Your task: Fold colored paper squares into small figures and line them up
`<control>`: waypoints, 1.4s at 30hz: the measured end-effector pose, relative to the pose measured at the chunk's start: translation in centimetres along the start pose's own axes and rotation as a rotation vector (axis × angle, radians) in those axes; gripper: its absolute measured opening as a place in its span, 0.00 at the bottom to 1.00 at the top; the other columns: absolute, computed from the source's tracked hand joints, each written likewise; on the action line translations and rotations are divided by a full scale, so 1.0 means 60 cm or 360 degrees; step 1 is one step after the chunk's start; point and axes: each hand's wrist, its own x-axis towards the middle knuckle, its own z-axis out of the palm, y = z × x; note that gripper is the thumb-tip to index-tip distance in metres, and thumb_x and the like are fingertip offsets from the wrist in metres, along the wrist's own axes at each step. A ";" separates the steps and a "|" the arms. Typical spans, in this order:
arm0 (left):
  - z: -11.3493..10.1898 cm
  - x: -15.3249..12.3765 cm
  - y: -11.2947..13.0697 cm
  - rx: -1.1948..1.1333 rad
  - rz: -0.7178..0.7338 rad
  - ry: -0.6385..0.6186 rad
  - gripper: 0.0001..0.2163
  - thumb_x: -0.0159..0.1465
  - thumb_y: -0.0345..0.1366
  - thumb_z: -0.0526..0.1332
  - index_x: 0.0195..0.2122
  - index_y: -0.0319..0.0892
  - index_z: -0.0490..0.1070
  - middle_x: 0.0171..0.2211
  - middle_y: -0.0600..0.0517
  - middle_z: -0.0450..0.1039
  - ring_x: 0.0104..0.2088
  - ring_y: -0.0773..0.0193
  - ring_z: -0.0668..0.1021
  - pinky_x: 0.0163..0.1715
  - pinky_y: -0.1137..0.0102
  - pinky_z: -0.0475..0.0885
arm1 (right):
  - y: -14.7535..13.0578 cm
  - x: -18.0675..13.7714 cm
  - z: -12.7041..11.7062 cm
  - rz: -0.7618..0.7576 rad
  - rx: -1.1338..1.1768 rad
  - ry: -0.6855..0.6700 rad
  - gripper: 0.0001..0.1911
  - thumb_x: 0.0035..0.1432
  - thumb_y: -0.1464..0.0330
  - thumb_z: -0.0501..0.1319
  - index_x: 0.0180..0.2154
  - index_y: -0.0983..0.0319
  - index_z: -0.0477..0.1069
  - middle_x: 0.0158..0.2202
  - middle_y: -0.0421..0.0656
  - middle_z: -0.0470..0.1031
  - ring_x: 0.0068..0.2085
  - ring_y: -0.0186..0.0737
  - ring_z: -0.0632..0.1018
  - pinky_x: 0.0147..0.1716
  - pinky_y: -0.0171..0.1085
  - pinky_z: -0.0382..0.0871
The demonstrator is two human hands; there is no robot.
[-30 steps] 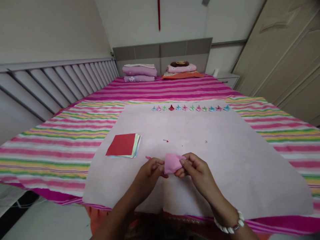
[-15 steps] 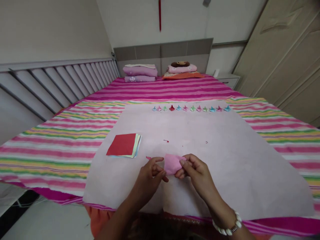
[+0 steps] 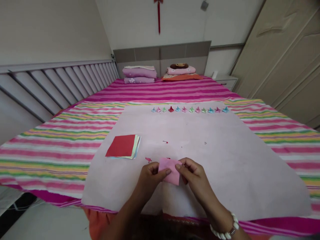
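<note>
A small pink square of paper (image 3: 170, 176) is held up between my two hands, just above the pale sheet (image 3: 225, 173). My left hand (image 3: 151, 175) pinches its left side, thumb on the near face. On the upper right edge, my right hand (image 3: 192, 171) grips it between thumb and fingers; a bracelet of white beads circles that wrist. Left of the hands lies a stack of coloured paper (image 3: 122, 146) with a red sheet on top. Near my left fingers rests a small pinkish-red piece (image 3: 148, 160) whose kind I cannot make out.
Several folded paper shapes (image 3: 184, 109) stand in a row along the sheet's far edge. A thin red-tipped bit (image 3: 165, 142) lies mid-sheet. Folded bedding (image 3: 139, 73) is piled by the headboard (image 3: 140, 56). A railing (image 3: 62, 78) runs along the left.
The pink paper has come lower and turned, now showing a more upright square. My left thumb has moved onto its face, and the left fingers have closed in. The view has tilted slightly.
</note>
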 end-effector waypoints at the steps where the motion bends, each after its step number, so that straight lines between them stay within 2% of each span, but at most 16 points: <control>1: -0.001 0.000 -0.002 0.0051 0.0010 0.0028 0.15 0.52 0.43 0.67 0.17 0.40 0.65 0.16 0.58 0.64 0.20 0.70 0.66 0.22 0.74 0.60 | 0.000 0.001 -0.002 -0.0003 0.0000 0.0012 0.13 0.52 0.59 0.63 0.25 0.61 0.69 0.15 0.33 0.59 0.18 0.31 0.60 0.19 0.32 0.51; 3: -0.005 -0.002 -0.005 0.0143 0.0010 0.0037 0.17 0.52 0.44 0.66 0.15 0.40 0.63 0.14 0.59 0.60 0.18 0.72 0.63 0.20 0.74 0.57 | 0.003 0.002 -0.007 -0.0009 0.0022 0.0041 0.12 0.51 0.59 0.64 0.25 0.61 0.70 0.16 0.33 0.59 0.19 0.32 0.61 0.20 0.33 0.52; 8: -0.010 -0.008 -0.005 0.0232 -0.0087 -0.0111 0.15 0.54 0.44 0.64 0.18 0.41 0.65 0.16 0.57 0.66 0.20 0.69 0.67 0.22 0.74 0.61 | 0.014 0.007 -0.013 -0.0037 0.0096 0.0086 0.12 0.50 0.60 0.64 0.23 0.61 0.70 0.18 0.35 0.61 0.22 0.33 0.62 0.22 0.33 0.55; 11: -0.009 -0.014 -0.008 0.0359 -0.0096 -0.0077 0.17 0.56 0.45 0.62 0.17 0.42 0.61 0.15 0.58 0.63 0.18 0.70 0.64 0.21 0.74 0.58 | 0.020 0.009 -0.012 -0.0076 0.0098 0.0109 0.12 0.50 0.61 0.64 0.23 0.61 0.70 0.19 0.35 0.61 0.23 0.34 0.62 0.24 0.33 0.55; 15: -0.005 -0.020 -0.015 0.0486 0.0021 0.0008 0.20 0.57 0.47 0.61 0.16 0.43 0.57 0.14 0.59 0.57 0.18 0.70 0.60 0.21 0.73 0.55 | 0.022 0.012 -0.009 -0.0075 0.0165 0.0127 0.12 0.50 0.61 0.65 0.23 0.61 0.70 0.20 0.36 0.64 0.24 0.34 0.63 0.25 0.34 0.57; 17: -0.006 -0.020 -0.018 0.0492 0.0037 -0.0020 0.20 0.57 0.48 0.61 0.16 0.43 0.56 0.14 0.59 0.56 0.18 0.71 0.59 0.21 0.73 0.54 | 0.020 0.013 -0.009 -0.0072 0.0197 0.0124 0.12 0.49 0.60 0.65 0.24 0.61 0.70 0.21 0.36 0.65 0.25 0.34 0.64 0.26 0.34 0.57; 19: -0.008 -0.017 -0.019 0.0480 0.0039 -0.0065 0.21 0.56 0.47 0.62 0.15 0.43 0.55 0.14 0.59 0.56 0.18 0.71 0.59 0.21 0.73 0.54 | 0.017 0.014 -0.009 -0.0077 0.0195 0.0105 0.13 0.49 0.59 0.66 0.24 0.61 0.70 0.20 0.36 0.65 0.25 0.35 0.64 0.26 0.34 0.57; 21: -0.011 -0.013 -0.017 0.0438 0.0068 -0.0072 0.17 0.53 0.45 0.65 0.18 0.42 0.60 0.17 0.58 0.61 0.20 0.69 0.63 0.22 0.74 0.57 | 0.013 0.015 -0.010 -0.0072 0.0154 0.0066 0.13 0.48 0.59 0.66 0.24 0.61 0.69 0.20 0.36 0.64 0.24 0.34 0.63 0.25 0.34 0.57; 23: -0.011 -0.008 -0.012 0.0291 0.0095 -0.0090 0.12 0.50 0.43 0.67 0.26 0.41 0.68 0.23 0.56 0.68 0.25 0.67 0.68 0.26 0.73 0.61 | 0.009 0.014 -0.009 -0.0053 0.0115 -0.0003 0.13 0.49 0.59 0.66 0.23 0.61 0.69 0.20 0.36 0.64 0.24 0.34 0.63 0.25 0.33 0.56; 25: -0.006 -0.005 -0.007 0.0098 0.0079 -0.0087 0.13 0.50 0.43 0.67 0.31 0.40 0.71 0.27 0.54 0.71 0.28 0.65 0.71 0.28 0.72 0.64 | 0.007 0.011 -0.005 -0.0049 0.0104 -0.0067 0.14 0.50 0.59 0.66 0.23 0.61 0.69 0.20 0.35 0.64 0.24 0.33 0.63 0.25 0.33 0.56; 29: 0.011 -0.005 -0.002 -0.0119 0.0044 0.0122 0.14 0.53 0.44 0.66 0.21 0.39 0.69 0.20 0.56 0.65 0.24 0.68 0.67 0.26 0.73 0.62 | 0.008 0.004 0.008 -0.0031 0.0225 -0.0110 0.12 0.49 0.59 0.67 0.27 0.61 0.72 0.23 0.36 0.68 0.25 0.33 0.66 0.25 0.33 0.59; 31: 0.019 -0.007 -0.003 -0.0190 0.0019 0.0186 0.13 0.52 0.44 0.66 0.23 0.39 0.70 0.20 0.56 0.65 0.24 0.67 0.67 0.26 0.72 0.62 | 0.012 0.002 0.013 0.0011 0.0282 -0.0177 0.13 0.46 0.60 0.69 0.30 0.61 0.74 0.26 0.38 0.72 0.26 0.35 0.69 0.27 0.33 0.61; 33: 0.023 -0.009 -0.005 -0.0232 0.0001 0.0223 0.12 0.53 0.44 0.66 0.26 0.38 0.72 0.22 0.55 0.67 0.25 0.67 0.68 0.28 0.72 0.63 | 0.016 0.001 0.015 0.0041 0.0281 -0.0209 0.12 0.45 0.60 0.70 0.28 0.62 0.74 0.24 0.38 0.72 0.25 0.35 0.69 0.26 0.33 0.61; 37: 0.023 -0.015 -0.008 -0.0201 0.0046 0.0212 0.14 0.58 0.45 0.62 0.23 0.39 0.69 0.21 0.56 0.63 0.26 0.68 0.65 0.28 0.72 0.61 | 0.021 0.004 0.007 0.0020 0.0222 -0.0053 0.15 0.47 0.61 0.69 0.20 0.63 0.70 0.17 0.36 0.67 0.21 0.32 0.66 0.22 0.32 0.58; 39: 0.021 -0.018 -0.008 -0.0173 0.0064 0.0177 0.17 0.61 0.46 0.58 0.21 0.40 0.65 0.20 0.57 0.60 0.25 0.68 0.63 0.27 0.73 0.60 | 0.021 0.005 0.003 0.0011 0.0246 -0.0008 0.15 0.48 0.60 0.68 0.20 0.63 0.70 0.16 0.36 0.68 0.20 0.31 0.67 0.21 0.32 0.58; 42: 0.020 -0.022 -0.006 -0.0122 0.0097 0.0199 0.18 0.63 0.47 0.55 0.20 0.41 0.62 0.20 0.58 0.58 0.25 0.68 0.63 0.27 0.73 0.59 | 0.022 0.002 0.004 0.0064 0.0312 -0.0110 0.13 0.49 0.60 0.68 0.24 0.63 0.71 0.13 0.36 0.70 0.16 0.31 0.67 0.19 0.31 0.59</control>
